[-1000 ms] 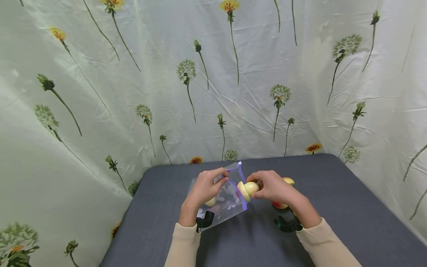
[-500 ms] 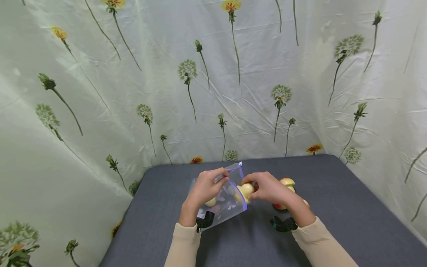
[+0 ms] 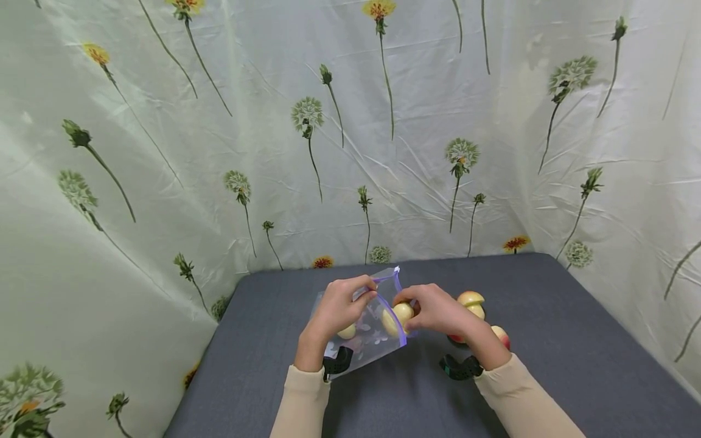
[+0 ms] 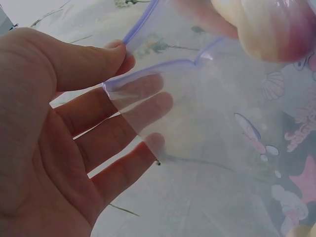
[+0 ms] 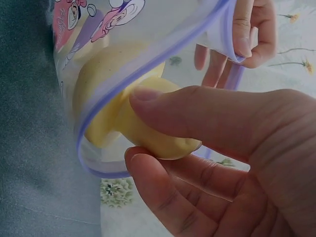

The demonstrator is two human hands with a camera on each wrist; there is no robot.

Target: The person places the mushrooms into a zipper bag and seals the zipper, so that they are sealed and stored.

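Observation:
My left hand (image 3: pixel 338 309) pinches the purple zip edge of a clear zip bag (image 4: pixel 207 133) between thumb and forefinger, the other fingers spread behind the plastic. The bag's mouth gapes towards the right. My right hand (image 3: pixel 435 310) is at that mouth, holding a smooth yellow, red-tinged toy fruit (image 5: pixel 158 126) by thumb and fingers. Its far lobe lies inside the bag; the near one is between my fingertips at the purple rim. Another pale yellow piece (image 3: pixel 347 331) shows low in the bag, partly behind my left hand.
Several more yellow-and-red pieces (image 3: pixel 472 300) lie on the dark grey table (image 3: pixel 263 365) to the right, partly covered by the right forearm. A flower-printed curtain (image 3: pixel 339 152) hangs behind and at both sides. Both wrists wear black bands (image 3: pixel 461 368).
My right hand has moved left, carrying the toy fruit from the bag's mouth further inside. More pieces on the table show behind the right arm. My left hand stays on the zip edge.

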